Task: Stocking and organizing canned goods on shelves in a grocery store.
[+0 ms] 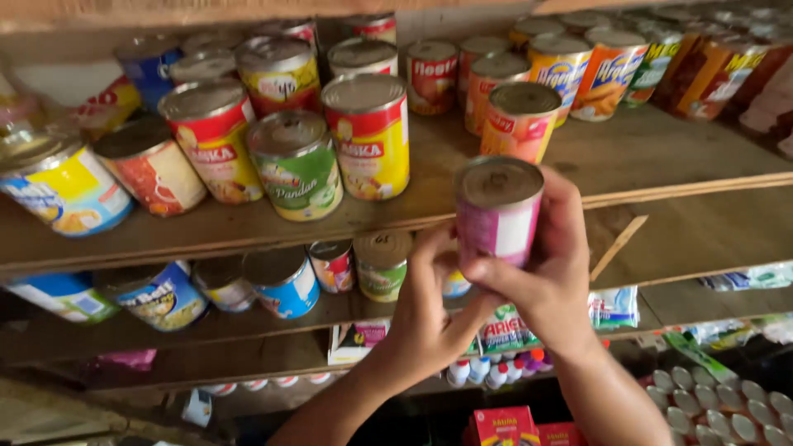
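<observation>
Wooden shop shelving fills the view, boards bare and worn, stocked in tiers. Upper shelf (661, 157): rows of tin cans, lids dusty.

Right hand (549, 277): clasped around a pink-and-white labelled can (498, 211), fingers wrapped on its right side and under the base, thumb across the front low down. Can upright, lid up, held clear of the boards, just in front of the upper shelf's edge.

Left hand (429, 310): just left of and below the can, fingers curled up toward its base. Fingertips meet the can's lower left edge and the right thumb; whether they grip or only touch, cannot tell.

Directly above the held can, on the shelf: an orange-and-pink labelled can (519, 120), near but apart. Up and left of the hands: a red-and-yellow can (369, 136), and beside that a green-labelled can (297, 165). Further left, another red-and-yellow can (213, 140).

Left of the left hand, on the lower shelf: a small green-and-white can (382, 264), a small red can (333, 266), a blue can (283, 282).

Below the wrists: red cartons (502, 426). Lower right of the right forearm: a tray of white eggs (719, 405).
</observation>
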